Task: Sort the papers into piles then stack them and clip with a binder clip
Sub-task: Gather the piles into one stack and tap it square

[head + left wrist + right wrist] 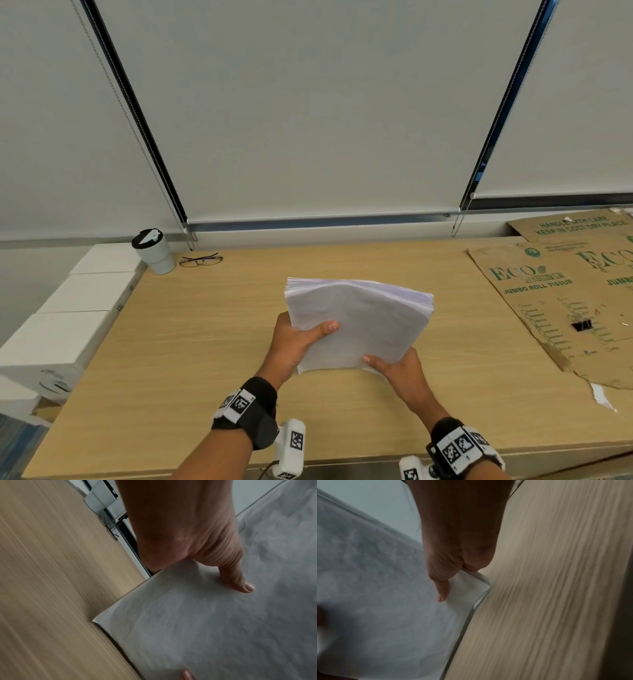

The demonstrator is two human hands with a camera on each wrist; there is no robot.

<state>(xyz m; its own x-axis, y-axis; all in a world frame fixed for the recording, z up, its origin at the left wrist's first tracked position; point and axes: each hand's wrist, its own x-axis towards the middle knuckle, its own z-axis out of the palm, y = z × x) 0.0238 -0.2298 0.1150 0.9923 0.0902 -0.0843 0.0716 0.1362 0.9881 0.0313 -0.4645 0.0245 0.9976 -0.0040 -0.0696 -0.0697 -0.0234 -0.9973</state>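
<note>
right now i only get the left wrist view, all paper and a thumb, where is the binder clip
Observer: The binder clip lies on the flattened cardboard, on the table to the right of the stack.
Operator: is the right hand free to grab it
Observer: No, the right hand holds the paper stack's near right corner, thumb on top.
Operator: stack flat on the table?
Observer: No, the left hand and the right hold it tilted up, near edge low.

Cardboard (561,301) at right reads "ECO", "JUMBO ROLL TISSUE"; far flap (579,224): "HANDLE WITH CARE, KEEP IN COOL DRY PLACE". Other print too small.
</note>
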